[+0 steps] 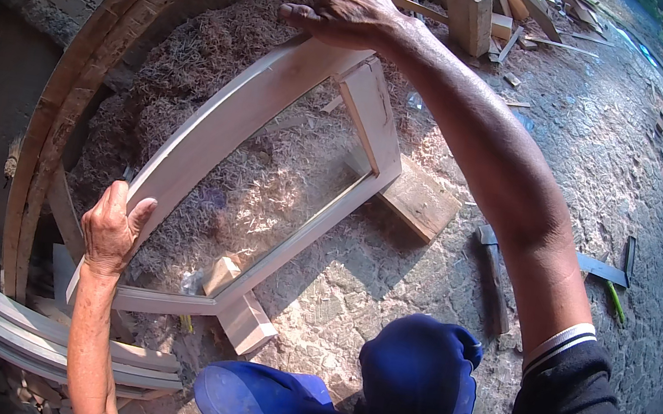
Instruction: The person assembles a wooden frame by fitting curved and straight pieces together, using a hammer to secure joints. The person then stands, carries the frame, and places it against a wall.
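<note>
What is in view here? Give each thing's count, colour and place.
Frame: one, pale, centre, in both hands
Blocks: two, tan, at the frame's lower and right corners
Shavings: countless, pinkish-tan, inside and behind the frame
Arched beam: count unclear, brown, left
Strips: several, pale, lower left
Scrap wood: many, tan, top
Hammer: one, dark, right of the frame
Square: one, silver blade, right
Pen-like item: one, green, beside the square
Floor: one, grey, right
Legs: two, blue-clad, bottom
Sleeve: one, black, lower right
Left hand: one, bare, frame's left end
Right hand: one, bare, frame's top
</note>
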A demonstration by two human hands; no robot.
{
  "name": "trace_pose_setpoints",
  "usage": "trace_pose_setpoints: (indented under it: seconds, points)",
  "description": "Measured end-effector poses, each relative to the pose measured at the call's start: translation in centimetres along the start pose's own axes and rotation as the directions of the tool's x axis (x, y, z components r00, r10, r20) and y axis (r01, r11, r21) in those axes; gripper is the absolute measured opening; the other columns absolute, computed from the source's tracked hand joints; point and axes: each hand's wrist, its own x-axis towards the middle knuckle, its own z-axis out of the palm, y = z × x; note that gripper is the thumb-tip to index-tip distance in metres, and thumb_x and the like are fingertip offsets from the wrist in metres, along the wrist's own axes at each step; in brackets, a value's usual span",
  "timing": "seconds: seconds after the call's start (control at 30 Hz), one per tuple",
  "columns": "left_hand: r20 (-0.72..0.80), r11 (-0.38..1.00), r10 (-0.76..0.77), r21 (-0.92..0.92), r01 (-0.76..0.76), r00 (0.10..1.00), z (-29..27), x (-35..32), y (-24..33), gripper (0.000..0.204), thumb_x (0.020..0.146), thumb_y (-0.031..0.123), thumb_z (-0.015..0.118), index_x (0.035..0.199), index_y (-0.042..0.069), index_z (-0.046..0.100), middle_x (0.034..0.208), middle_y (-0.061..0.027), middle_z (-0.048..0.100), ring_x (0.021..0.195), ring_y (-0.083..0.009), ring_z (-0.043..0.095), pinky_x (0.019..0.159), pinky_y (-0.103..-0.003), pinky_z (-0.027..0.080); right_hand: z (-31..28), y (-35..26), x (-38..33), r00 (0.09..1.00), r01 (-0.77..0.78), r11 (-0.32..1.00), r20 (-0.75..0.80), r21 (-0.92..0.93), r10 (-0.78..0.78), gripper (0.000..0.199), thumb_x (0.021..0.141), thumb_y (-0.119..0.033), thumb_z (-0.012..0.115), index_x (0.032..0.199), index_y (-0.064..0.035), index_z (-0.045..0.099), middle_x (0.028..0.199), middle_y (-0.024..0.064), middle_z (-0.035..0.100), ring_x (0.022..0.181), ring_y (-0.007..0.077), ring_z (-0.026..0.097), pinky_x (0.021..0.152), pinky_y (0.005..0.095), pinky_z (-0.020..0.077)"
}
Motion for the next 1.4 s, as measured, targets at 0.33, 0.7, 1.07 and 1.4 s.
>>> trace_pose_setpoints:
  seconds: [0.33, 0.7, 1.07, 1.4]
  points:
    - [-0.360, 0.843, -0.478, 0.068, 0.533, 0.801, -1.6, -14.4, -8.8, 0.054, 0.105, 0.054, 0.046, 0.111, 0.006, 0.069, 0.100, -0.0116, 0.071, 0.100, -0.0303, 0.065, 0.093, -0.042, 0.046, 1.5, 2.4, 2.1, 0.997, -0.032, 0.999, -0.069, 0.017, 0.033, 0.077, 0.099, -0.071, 0.039, 0.100, -0.0003, 0.069, 0.083, 0.0193, 0.065, 0.075, 0.0322, 0.061, 0.076, 0.0503, 0.0442]
    - [-0.197, 0.344, -0.898, -0.872, 0.349, 0.393, 10.1, -21.4, -11.6, 0.073, 0.103, 0.066, 0.042, 0.126, -0.002, 0.056, 0.119, -0.0169, 0.058, 0.109, -0.0238, 0.052, 0.100, -0.039, 0.041, 2.4, 3.8, 4.0, 0.989, 0.025, 0.999, -0.145, -0.037, -0.030, 0.087, 0.098, -0.076, 0.035, 0.131, 0.0002, 0.062, 0.129, 0.0245, 0.064, 0.124, 0.0362, 0.058, 0.107, 0.0447, 0.0391]
    - [-0.294, 0.370, -0.902, -0.904, 0.216, 0.316, 11.4, -19.2, -11.5, 0.064, 0.105, 0.059, 0.047, 0.122, -0.001, 0.062, 0.107, -0.0113, 0.066, 0.099, -0.0194, 0.058, 0.091, -0.035, 0.047, 8.5, -21.8, 3.2, 0.715, 0.672, 0.712, 0.075, 0.205, -0.696, 0.063, 0.100, -0.063, 0.051, 0.140, -0.0161, 0.062, 0.130, 0.0178, 0.068, 0.121, 0.0322, 0.065, 0.105, 0.0454, 0.0482]
    - [-0.341, 0.425, -0.873, -0.883, 0.199, 0.349, 11.2, -17.9, -11.8, 0.071, 0.100, 0.069, 0.047, 0.105, -0.001, 0.060, 0.099, -0.0048, 0.058, 0.092, -0.0157, 0.049, 0.089, -0.034, 0.043, 10.9, -24.0, 4.6, 0.734, 0.636, 0.759, 0.196, 0.136, -0.650, 0.069, 0.098, -0.065, 0.051, 0.144, -0.0151, 0.058, 0.129, 0.0178, 0.068, 0.118, 0.0314, 0.066, 0.104, 0.0454, 0.0500]
